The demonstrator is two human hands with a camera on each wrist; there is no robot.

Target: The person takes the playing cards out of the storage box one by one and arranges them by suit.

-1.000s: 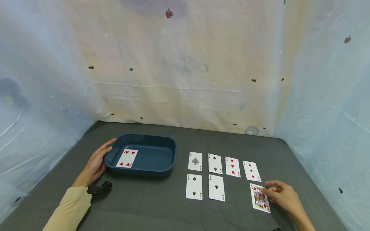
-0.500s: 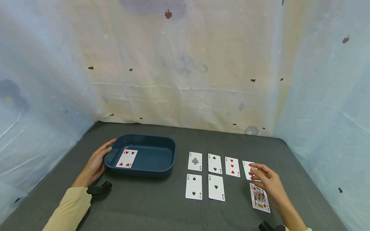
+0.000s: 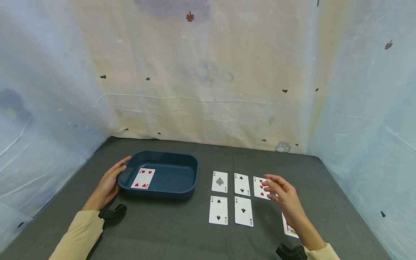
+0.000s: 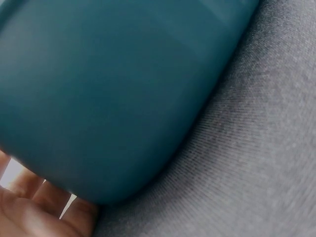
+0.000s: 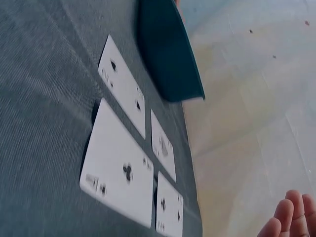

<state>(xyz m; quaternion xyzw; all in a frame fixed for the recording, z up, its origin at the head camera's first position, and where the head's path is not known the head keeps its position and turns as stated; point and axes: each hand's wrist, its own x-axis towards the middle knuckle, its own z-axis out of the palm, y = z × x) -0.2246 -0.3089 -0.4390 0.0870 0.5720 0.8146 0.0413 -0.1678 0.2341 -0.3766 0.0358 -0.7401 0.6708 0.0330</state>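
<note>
My left hand [image 3: 108, 184] rests against the left end of a dark blue tray [image 3: 172, 193], its fingers touching the rim. In the left wrist view its fingertips [image 4: 49, 197] lie along the tray's outer wall. A hearts playing card [image 3: 143, 178] lies face up in the tray. My right hand [image 3: 286, 198] hovers over the cards at the right, fingers slightly bent and no card visible in it. By its fingertips lies the three of hearts [image 3: 259, 187]. The hand and wrist cover most of the three of diamonds and part of the king of diamonds [image 3: 288, 230].
Left of the right hand lie the ace of spades [image 3: 219, 181], two of clubs [image 3: 242, 184], two of spades [image 3: 218, 210] and ace of clubs [image 3: 243, 211]. A grey cloth [image 3: 169, 231] covers the table. Pale curtains [image 3: 208, 72] hang behind and at both sides.
My right hand has left the king of diamonds, passed over the three of diamonds and moved left to the three of hearts. My left hand and the tray stay put.
</note>
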